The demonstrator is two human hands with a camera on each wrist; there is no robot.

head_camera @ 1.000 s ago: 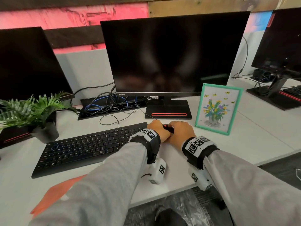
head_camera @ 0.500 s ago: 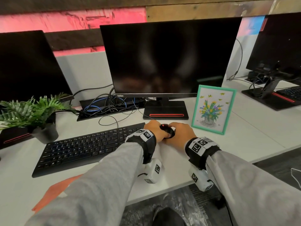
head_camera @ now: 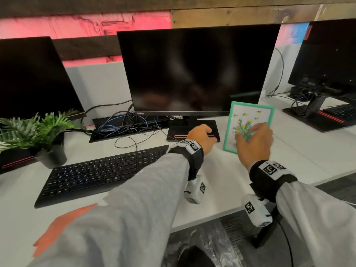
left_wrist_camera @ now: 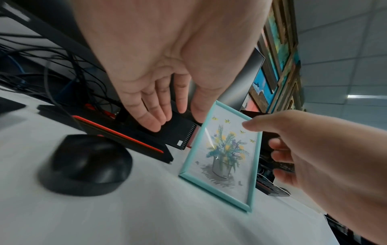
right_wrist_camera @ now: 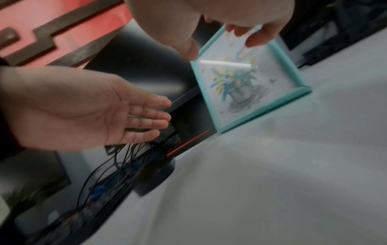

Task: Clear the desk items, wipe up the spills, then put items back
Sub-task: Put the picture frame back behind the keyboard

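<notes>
The white desk carries everything here, and the largest thing on it is the dark central monitor, which stands on a flat black base with a red stripe. To its left a second dark monitor leans back, and behind the base a tangle of black and blue cables fills a recessed tray. A black keyboard lies at a slant in front of the central monitor, and a green fern-like plant in a dark pot sits just beyond the keyboard's left end. An orange sheet lies at the near left edge of the desk, partly under the grey sleeve. A teal-framed picture of flowers in a pot stands upright and tilted back, just right of the monitor base. The right hands-side reach is at the frame: the right hand is in front of the picture with fingers spread and loosely bent, near its upper part but holding nothing that shows. The left hand hovers over the monitor base, fingers straight and relaxed, empty. Beneath it, seen from the left wrist, a black mouse rests on the desk, free of both hands.
</notes>
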